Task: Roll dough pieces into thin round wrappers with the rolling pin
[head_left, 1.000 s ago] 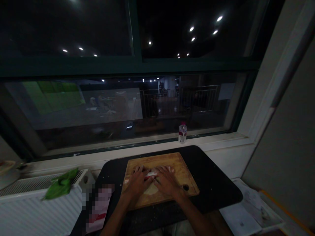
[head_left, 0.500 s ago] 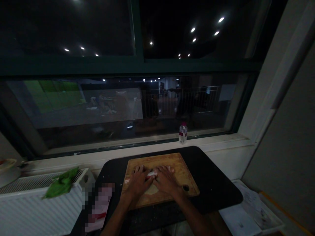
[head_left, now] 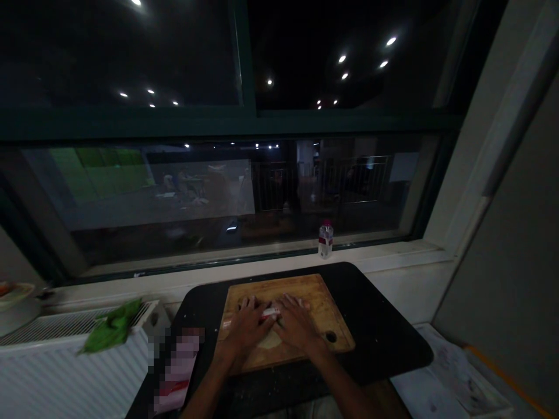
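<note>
Both my hands lie side by side on a wooden cutting board (head_left: 325, 297). My left hand (head_left: 245, 327) and my right hand (head_left: 297, 323) rest with fingers stretched flat over a thin white-and-red rolling pin (head_left: 271, 312) that shows between them. A flat pale piece of dough (head_left: 269, 341) peeks out below the hands on the board. The pin's ends are hidden under my palms.
The board sits on a black table (head_left: 384, 331) against a window sill, where a small bottle (head_left: 325, 239) stands. A green cloth (head_left: 111, 331) lies on a white radiator (head_left: 65, 366) at left, beside a bowl (head_left: 13, 302). Papers (head_left: 449, 378) lie lower right.
My hands have stayed on the pin, shifting only slightly over the dough. The view has tilted a little.
</note>
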### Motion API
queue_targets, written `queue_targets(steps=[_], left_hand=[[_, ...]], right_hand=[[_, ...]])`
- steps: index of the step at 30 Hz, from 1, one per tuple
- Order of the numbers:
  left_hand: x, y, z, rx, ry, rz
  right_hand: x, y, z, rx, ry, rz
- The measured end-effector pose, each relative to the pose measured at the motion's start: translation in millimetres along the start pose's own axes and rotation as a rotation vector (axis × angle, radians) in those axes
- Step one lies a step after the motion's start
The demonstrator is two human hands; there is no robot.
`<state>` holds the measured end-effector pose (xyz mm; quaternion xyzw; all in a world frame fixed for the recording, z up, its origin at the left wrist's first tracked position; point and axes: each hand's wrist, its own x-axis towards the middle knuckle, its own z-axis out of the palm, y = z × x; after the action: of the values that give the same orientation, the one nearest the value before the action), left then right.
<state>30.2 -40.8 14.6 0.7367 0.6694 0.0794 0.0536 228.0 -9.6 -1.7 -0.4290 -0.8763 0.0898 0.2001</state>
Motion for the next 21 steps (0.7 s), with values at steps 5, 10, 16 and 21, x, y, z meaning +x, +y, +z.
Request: queue_targets(steps=[5,10,16,21], left_hand=[[-17.5,-8.3,13.9,0.051,0.06,0.085],[-36.7,-16.2,21.2,0.075,0.116,0.013],[-48.6,-0.5,12.1,0.087,0.074,-0.049],[-32.2,33.8,-8.3,0.102,-0.038,-0.096]], right_hand=[[-13.1,5.7,-4.0,-0.015,-0.008,-0.003],[-21.4,19.1,-9.2,0.013,-0.007,-0.019],[-20.2,41.5,-4.7,0.065,-0.089,-0.094],[-20.2,50.9,-0.3,0.054,-0.092,-0.094]])
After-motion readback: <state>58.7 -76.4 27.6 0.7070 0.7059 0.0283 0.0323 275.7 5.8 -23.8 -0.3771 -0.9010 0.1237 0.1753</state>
